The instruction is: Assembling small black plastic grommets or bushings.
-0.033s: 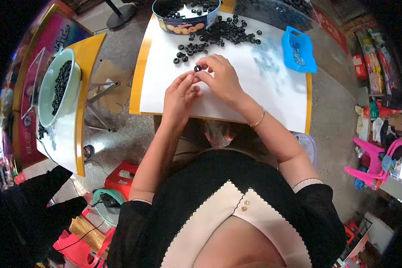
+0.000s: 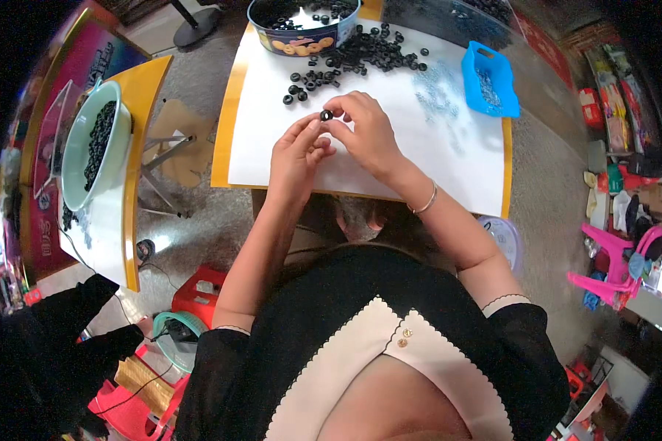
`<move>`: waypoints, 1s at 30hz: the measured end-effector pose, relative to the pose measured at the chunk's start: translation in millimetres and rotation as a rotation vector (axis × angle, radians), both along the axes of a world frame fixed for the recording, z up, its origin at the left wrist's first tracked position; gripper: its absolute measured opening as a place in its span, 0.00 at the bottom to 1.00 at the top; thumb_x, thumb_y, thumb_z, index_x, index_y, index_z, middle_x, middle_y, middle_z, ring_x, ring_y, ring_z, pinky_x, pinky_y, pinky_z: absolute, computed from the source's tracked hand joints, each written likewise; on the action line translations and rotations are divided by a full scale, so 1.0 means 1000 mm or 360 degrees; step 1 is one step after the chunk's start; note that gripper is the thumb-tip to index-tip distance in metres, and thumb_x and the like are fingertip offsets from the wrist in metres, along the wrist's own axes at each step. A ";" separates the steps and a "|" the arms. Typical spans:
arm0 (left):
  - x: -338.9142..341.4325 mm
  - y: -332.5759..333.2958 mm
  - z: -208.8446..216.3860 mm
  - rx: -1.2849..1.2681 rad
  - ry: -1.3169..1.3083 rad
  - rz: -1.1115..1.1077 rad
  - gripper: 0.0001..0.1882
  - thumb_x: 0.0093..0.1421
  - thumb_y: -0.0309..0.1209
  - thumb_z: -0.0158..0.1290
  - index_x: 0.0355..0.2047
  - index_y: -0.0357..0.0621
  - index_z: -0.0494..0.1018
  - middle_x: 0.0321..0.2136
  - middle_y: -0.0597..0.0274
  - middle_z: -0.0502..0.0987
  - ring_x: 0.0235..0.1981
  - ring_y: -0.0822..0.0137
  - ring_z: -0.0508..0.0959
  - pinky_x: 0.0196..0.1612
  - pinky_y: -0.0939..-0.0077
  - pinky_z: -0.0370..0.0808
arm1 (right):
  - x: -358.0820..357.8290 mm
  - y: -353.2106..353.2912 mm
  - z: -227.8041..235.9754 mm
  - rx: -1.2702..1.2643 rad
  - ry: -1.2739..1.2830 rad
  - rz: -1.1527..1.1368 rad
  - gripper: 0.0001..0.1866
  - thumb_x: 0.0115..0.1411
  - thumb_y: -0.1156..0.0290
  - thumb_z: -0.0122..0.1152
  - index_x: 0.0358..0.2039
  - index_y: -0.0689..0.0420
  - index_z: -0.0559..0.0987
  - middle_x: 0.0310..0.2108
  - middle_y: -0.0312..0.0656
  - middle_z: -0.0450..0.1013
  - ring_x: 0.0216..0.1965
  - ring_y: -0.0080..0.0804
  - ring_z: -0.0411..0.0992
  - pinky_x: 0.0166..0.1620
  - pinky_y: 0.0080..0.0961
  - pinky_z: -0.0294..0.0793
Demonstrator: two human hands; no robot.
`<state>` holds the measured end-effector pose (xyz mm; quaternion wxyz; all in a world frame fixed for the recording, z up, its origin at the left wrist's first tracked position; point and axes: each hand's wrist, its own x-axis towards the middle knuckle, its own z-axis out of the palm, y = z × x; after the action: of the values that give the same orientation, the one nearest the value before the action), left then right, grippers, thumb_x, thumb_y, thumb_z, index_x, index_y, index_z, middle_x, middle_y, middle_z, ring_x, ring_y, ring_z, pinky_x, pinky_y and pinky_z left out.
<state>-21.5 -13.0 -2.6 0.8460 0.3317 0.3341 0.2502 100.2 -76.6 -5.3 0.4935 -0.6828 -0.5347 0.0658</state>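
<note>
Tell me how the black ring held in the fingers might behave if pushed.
The black ring looks round with a hole, so it would likely roll if stood on edge. Being small beside the right hand, it is probably light. Its outline looks unsquashed, suggesting stiffness.

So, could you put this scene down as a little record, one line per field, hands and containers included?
Right hand: thumb and finger pinch a small black ring; thin bangle on the wrist
Left hand: fingertips at the same ring; its grip is hard to tell
White tabletop: loose black pieces toward the far side, tiny clear bits right of them
Round tin: black pieces inside
Blue tray: clear bits inside
Side table: pale green basin holding black pieces
</note>
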 end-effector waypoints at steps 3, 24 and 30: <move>0.011 -0.005 -0.006 0.0228 -0.0135 -0.0114 0.11 0.60 0.27 0.48 0.41 0.34 0.70 0.32 0.61 0.75 0.32 0.73 0.74 0.35 0.80 0.72 | -0.006 -0.017 0.004 0.0089 -0.0042 -0.0095 0.08 0.47 0.73 0.57 0.29 0.59 0.74 0.27 0.43 0.69 0.31 0.39 0.67 0.38 0.33 0.65; 0.016 -0.019 -0.016 0.0055 -0.0110 -0.0346 0.15 0.61 0.28 0.46 0.46 0.32 0.66 0.33 0.55 0.72 0.29 0.72 0.71 0.33 0.80 0.73 | 0.039 -0.119 -0.019 -0.0153 -0.0156 -0.0673 0.04 0.49 0.73 0.56 0.27 0.57 0.76 0.31 0.43 0.70 0.35 0.43 0.67 0.41 0.35 0.64; 0.020 -0.025 -0.021 0.0051 -0.0129 -0.0413 0.13 0.60 0.28 0.46 0.43 0.33 0.68 0.32 0.56 0.73 0.27 0.75 0.71 0.31 0.82 0.73 | 0.081 -0.114 -0.024 -0.0284 -0.0606 -0.0938 0.06 0.50 0.69 0.55 0.28 0.55 0.77 0.28 0.42 0.70 0.33 0.40 0.66 0.39 0.36 0.62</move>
<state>-1.2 -37.8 -23.6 0.8787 0.3752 0.2497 0.1572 181.1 -190.3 -29.3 0.3214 -0.8480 -0.3894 -0.1612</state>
